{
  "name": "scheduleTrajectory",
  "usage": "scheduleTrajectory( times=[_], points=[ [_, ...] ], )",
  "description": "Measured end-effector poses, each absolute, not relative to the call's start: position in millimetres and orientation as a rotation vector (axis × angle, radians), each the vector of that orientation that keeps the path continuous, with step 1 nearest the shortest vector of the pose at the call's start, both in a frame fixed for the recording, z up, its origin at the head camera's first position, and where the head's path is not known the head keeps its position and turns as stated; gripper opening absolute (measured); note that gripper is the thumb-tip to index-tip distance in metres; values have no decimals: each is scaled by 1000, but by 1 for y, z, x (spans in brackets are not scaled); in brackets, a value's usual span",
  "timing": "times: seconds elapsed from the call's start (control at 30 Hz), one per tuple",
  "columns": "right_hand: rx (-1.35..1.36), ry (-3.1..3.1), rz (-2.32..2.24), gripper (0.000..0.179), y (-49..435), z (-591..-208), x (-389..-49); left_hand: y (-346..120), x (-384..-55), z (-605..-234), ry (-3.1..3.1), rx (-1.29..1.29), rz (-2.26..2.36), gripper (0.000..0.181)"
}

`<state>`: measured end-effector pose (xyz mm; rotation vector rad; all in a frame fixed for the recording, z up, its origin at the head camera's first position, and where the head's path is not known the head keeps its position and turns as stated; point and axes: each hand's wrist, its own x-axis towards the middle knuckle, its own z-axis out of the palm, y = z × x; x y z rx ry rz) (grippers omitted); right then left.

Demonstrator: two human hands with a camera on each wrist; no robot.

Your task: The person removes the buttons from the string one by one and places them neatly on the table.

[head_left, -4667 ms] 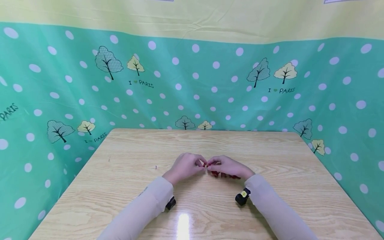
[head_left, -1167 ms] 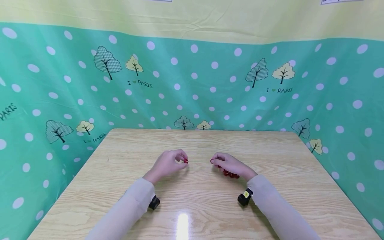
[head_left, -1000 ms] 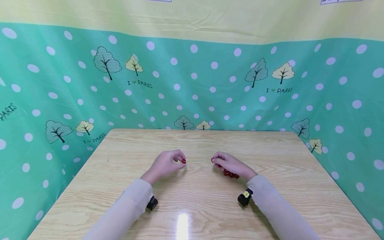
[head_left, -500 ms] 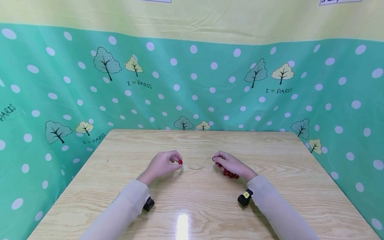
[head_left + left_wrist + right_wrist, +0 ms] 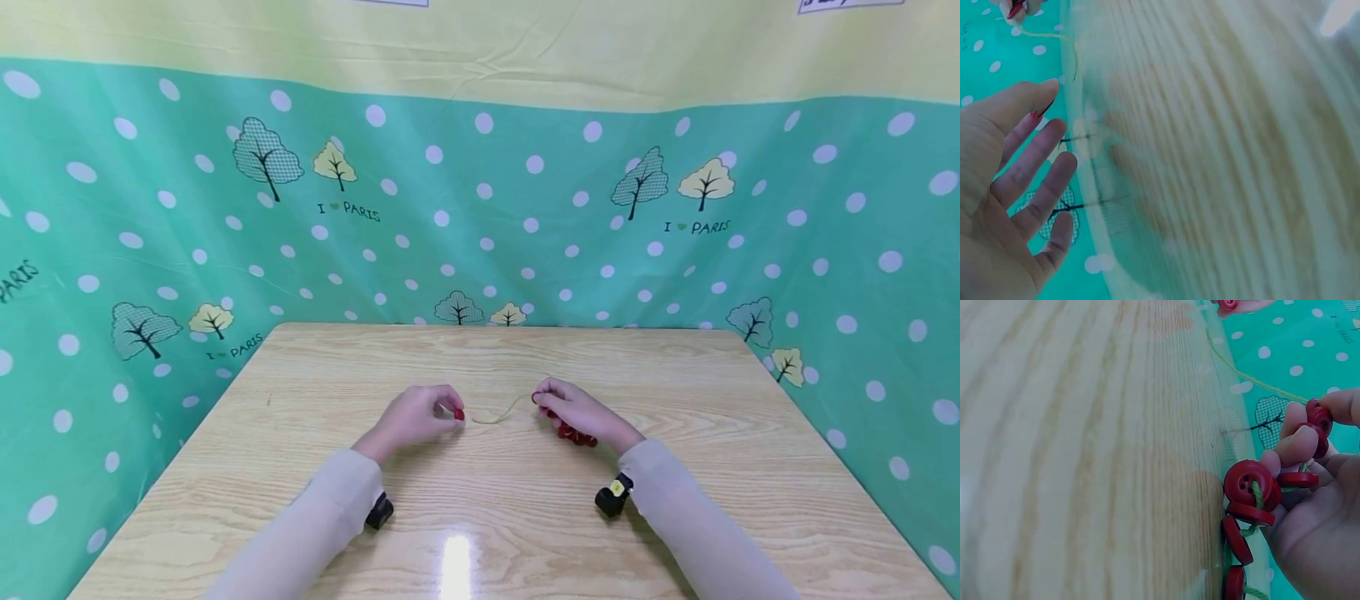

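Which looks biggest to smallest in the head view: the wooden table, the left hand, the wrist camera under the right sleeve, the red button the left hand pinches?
1. wooden table
2. left hand
3. wrist camera, nearer the lens, so flattered a little
4. red button

Left hand (image 5: 416, 414) pinching, right hand (image 5: 577, 411) fingers curled, apart

Button string (image 5: 1242, 520) cut off below.

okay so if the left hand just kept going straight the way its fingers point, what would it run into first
Probably the right hand. The left hand, pinching a red button, points right across the table along the slack green cord. Only cord shows between them, though depth is hard to judge.
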<state>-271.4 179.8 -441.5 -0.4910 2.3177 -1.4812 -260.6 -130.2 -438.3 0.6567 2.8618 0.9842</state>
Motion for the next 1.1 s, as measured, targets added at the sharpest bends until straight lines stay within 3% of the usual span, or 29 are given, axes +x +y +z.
scheduleTrajectory(
  times=[1.1],
  points=[
    [-537,2311,-1470,28,179,-445,-274,-117,-265,-446,2882,630,833,15]
  ],
)
